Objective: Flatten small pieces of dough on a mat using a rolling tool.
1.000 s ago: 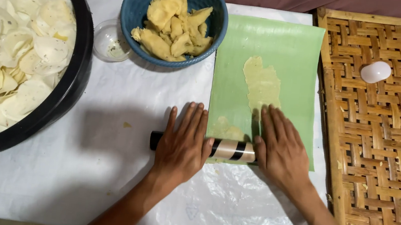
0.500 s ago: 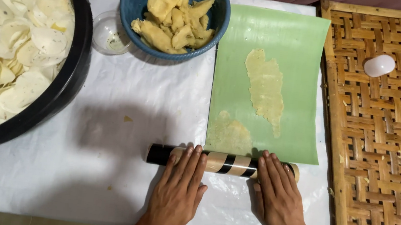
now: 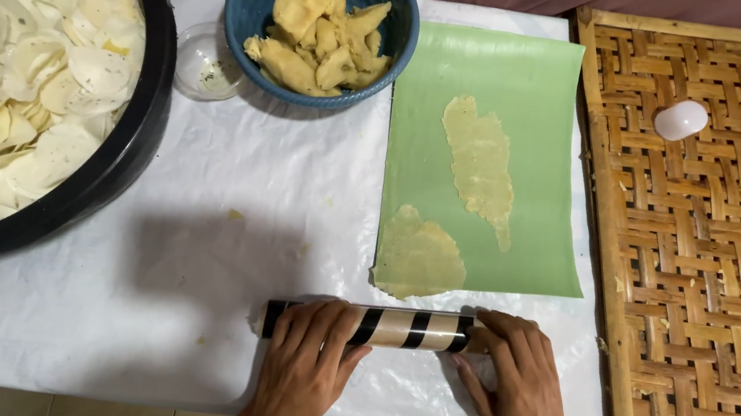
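Note:
A striped black-and-tan rolling pin [image 3: 403, 329] lies crosswise on the white sheet near the table's front edge. My left hand [image 3: 304, 368] rests flat on its left part, fingers spread over it. My right hand [image 3: 522, 383] lies on its right end. Just beyond the pin is a green mat [image 3: 534, 78] with two thin flattened pieces of pale dough: a long one [image 3: 479, 165] in the middle and a rounder one [image 3: 418, 258] at the mat's near left corner.
A blue bowl [image 3: 255, 0] of yellow dough lumps stands at the back. A big black basin [image 3: 130, 153] of thin white slices fills the left. A small clear cup [image 3: 206, 64] sits between them. A woven bamboo tray [image 3: 713, 303] with a white oval object [image 3: 681, 120] lies right.
Both hands rolled the pin back toward me, off the green mat onto the white sheet. The flattened dough pieces on the mat are now uncovered.

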